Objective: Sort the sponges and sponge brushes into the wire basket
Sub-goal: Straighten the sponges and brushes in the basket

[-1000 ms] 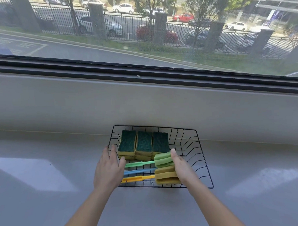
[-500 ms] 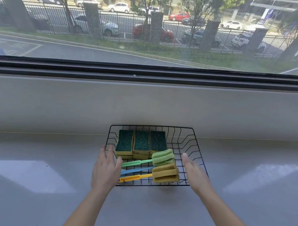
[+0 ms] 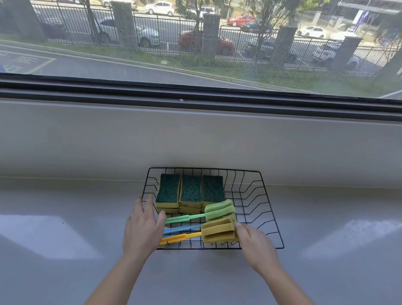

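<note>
Both my hands are at the wire basket (image 3: 249, 194), which sits on the grey counter (image 3: 62, 260) below the window (image 3: 191, 38). My left hand (image 3: 140, 232) lies over the basket's left edge, its fingers (image 3: 149, 204) straight and relaxed, holding nothing, the thumb just beside the end of the green brush's handle. My right hand (image 3: 255, 244) reaches in over the front rim, and its fingertips (image 3: 238, 225) touch the right end of the yellow brush (image 3: 218, 231) without closing round it. Everything is in the basket. Three sponges (image 3: 190, 191) with dark green tops stand side by side at the back left, more yellow ones under them. In front of them lie the green brush (image 3: 219, 210), the blue brush (image 3: 182, 229) and the yellow one, handles pointing left, the blue head hidden beneath the others.
</note>
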`<state>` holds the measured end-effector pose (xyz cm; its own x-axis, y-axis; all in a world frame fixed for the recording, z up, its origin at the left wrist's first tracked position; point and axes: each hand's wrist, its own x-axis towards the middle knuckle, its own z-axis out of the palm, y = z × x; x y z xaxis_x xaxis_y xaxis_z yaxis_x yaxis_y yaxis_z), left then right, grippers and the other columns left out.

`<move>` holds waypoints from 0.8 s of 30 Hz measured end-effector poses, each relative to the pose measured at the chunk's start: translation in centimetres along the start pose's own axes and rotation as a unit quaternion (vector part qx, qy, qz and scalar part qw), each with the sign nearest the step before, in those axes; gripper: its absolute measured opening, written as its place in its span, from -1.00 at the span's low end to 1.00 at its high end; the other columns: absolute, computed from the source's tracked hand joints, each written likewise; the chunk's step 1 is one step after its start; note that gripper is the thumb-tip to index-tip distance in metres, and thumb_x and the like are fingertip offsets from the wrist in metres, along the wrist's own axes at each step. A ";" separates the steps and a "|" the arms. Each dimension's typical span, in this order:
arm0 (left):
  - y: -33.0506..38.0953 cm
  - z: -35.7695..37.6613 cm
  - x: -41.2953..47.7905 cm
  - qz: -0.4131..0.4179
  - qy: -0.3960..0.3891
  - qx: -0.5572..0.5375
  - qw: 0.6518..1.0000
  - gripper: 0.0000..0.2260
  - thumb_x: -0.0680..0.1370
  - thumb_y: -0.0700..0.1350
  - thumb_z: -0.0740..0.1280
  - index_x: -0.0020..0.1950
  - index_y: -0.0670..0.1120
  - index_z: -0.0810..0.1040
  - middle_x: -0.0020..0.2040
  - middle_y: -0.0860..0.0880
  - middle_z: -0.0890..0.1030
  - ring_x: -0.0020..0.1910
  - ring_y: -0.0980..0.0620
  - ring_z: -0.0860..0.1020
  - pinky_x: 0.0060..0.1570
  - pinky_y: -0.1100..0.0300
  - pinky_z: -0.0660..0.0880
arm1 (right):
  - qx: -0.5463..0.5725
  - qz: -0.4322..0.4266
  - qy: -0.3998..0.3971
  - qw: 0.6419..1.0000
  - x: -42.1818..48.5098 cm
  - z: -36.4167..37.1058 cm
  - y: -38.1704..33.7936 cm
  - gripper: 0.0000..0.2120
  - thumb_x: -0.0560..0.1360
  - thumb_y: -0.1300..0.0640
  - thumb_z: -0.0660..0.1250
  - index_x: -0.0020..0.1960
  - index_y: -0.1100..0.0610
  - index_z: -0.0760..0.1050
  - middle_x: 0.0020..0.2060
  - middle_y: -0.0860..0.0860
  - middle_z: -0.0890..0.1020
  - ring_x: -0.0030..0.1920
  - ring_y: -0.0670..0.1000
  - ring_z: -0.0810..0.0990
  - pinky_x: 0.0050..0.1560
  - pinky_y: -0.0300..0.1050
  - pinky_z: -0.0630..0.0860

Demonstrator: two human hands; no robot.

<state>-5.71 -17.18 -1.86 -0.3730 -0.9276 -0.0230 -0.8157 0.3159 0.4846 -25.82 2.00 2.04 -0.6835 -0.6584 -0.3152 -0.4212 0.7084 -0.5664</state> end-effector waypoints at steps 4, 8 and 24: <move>0.0 -0.5 -0.3 0.017 0.037 -0.002 0.999 -0.52 0.58 0.00 0.17 0.50 -0.06 0.26 0.50 -0.19 0.27 0.44 -0.17 0.29 0.33 -0.13 0.33 | 0.042 0.017 0.001 0.999 0.0 -0.5 0.2 -0.61 0.65 -0.12 0.01 0.02 -0.03 0.59 -0.03 -0.03 0.68 0.06 0.08 0.56 0.11 0.04 0.52; 1.3 -1.2 -2.4 0.220 0.113 -0.041 0.968 -0.76 0.45 -0.04 0.25 0.04 -0.03 0.61 0.01 -0.01 0.55 0.03 -0.08 0.51 -0.05 -0.02 0.49 | 0.062 0.011 0.015 0.998 -0.3 -0.9 0.7 -0.67 0.65 -0.01 0.08 0.15 -0.01 0.61 0.13 -0.03 0.68 0.07 -0.01 0.53 0.05 -0.04 0.44; 5.8 2.1 -3.6 0.234 -0.105 -0.042 0.966 -0.75 0.51 0.15 0.35 0.11 0.10 0.63 -0.08 0.16 0.46 -0.02 0.12 0.39 -0.07 0.21 0.37 | -0.019 -0.055 -0.022 0.998 -0.6 -0.9 0.4 -0.65 0.58 0.16 0.09 0.17 -0.06 0.60 0.05 -0.04 0.70 0.07 0.03 0.59 0.11 0.02 0.56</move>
<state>-10.03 -11.57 -0.79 -0.7813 -0.6227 0.0429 -0.5005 0.6660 0.5532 -26.12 2.89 2.67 -0.6049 -0.7429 -0.2867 -0.5151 0.6397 -0.5705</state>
